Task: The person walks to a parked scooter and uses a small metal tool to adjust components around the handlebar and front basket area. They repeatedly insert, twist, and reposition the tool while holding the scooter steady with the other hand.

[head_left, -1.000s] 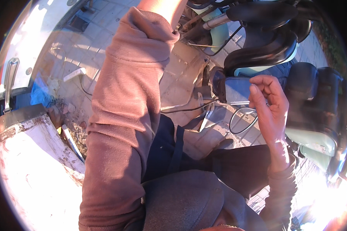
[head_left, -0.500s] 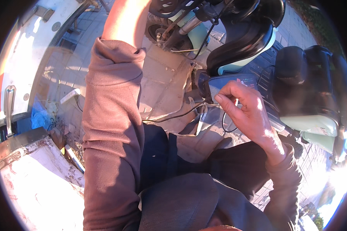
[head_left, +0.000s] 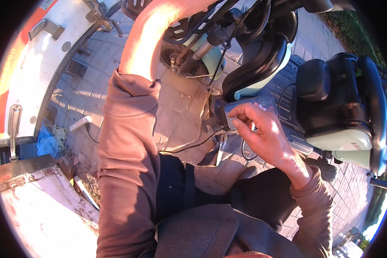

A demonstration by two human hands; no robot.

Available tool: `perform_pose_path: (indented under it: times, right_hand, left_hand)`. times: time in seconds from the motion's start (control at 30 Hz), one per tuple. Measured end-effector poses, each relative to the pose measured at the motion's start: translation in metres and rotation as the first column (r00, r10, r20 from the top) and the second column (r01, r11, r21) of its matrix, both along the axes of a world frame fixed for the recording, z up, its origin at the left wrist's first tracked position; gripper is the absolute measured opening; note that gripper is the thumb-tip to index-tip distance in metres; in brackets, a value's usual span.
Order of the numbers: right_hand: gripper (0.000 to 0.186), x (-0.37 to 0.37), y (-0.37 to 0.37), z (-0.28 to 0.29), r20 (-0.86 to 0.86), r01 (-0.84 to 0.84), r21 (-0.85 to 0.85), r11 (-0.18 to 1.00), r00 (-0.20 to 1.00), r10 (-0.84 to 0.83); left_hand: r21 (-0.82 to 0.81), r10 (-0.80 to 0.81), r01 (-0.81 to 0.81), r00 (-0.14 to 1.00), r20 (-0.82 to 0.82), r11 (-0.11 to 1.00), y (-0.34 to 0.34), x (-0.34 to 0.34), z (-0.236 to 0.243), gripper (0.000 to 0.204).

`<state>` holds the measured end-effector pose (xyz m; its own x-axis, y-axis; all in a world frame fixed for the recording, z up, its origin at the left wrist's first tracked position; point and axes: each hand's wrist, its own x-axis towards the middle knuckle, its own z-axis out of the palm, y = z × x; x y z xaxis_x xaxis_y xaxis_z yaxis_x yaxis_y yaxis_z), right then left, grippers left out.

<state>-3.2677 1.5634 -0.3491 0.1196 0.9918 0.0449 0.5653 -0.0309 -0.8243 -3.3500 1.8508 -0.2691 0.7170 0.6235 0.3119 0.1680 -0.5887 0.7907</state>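
My left hand [head_left: 187, 6] reaches to the top edge beside the black slotted front rack [head_left: 178, 32] of a mint-and-black scooter; its fingertips are cut off or hidden. My right hand [head_left: 258, 129] is over a flat grey device [head_left: 256, 104] with a small panel, low beside the scooter's footboard [head_left: 290, 112]. Its index finger is bent, the thumb slightly apart from it, with nothing visible between them; whether it touches the device I cannot tell. A black cable [head_left: 180, 149] runs from near the device across brown sheeting, and a black loop hangs under my right hand.
A scooter seat [head_left: 314, 79], front fork [head_left: 202, 51] and wheel [head_left: 172, 60] stand ahead. At left are a white panel with latches [head_left: 34, 77], blue plastic [head_left: 47, 139], a white plug-like piece [head_left: 79, 122] with a cord, and a stained white surface [head_left: 43, 206] on paving.
My right hand has moved left and down onto the area of the grey device. The view has shifted, showing more of the scooter's front and the white panel's latches.
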Motion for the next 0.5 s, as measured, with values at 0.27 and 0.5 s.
perform_pose_path:
  times: [0.27, 0.5]
  right_hand:
    - [0.016, -0.002, 0.002, -0.008, 0.056, 0.005, -0.039, 0.999, 0.998, -0.003]
    - [0.042, -0.003, 0.03, -0.018, -0.378, 0.035, -0.254, 0.967, 0.916, -0.132]
  left_hand:
    - [-0.014, -0.062, 0.061, 0.997, -0.049, 0.998, -0.003, -0.008, 0.007, 0.075]
    - [0.039, -0.146, 0.15, 0.985, -0.093, 0.988, 0.001, -0.017, 0.013, 0.074]
